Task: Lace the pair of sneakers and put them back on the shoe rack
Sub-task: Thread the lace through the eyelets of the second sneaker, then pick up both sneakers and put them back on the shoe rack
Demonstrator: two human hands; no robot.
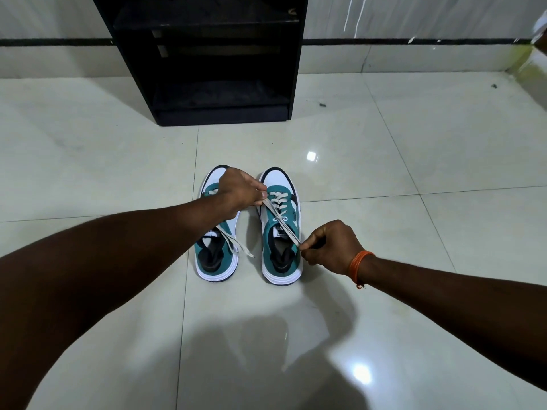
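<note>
Two teal and white sneakers stand side by side on the floor, toes pointing away from me. The right sneaker [281, 232] has its white lace [281, 220] crossed through the eyelets. My left hand [239, 190] pinches one end of that lace above the shoe's front. My right hand [328, 247] pinches the other end beside the shoe's collar, pulling it taut. The left sneaker [217, 255] lies partly under my left forearm, with a loose lace end [239, 247] trailing off its side. The black shoe rack [207, 54] stands behind the shoes.
Glossy white floor tiles [384, 161] surround the shoes. The rack stands against a tiled wall [414, 22] with a dark stripe. An orange thread band [359, 263] circles my right wrist. Small dark specks lie on the floor at the right.
</note>
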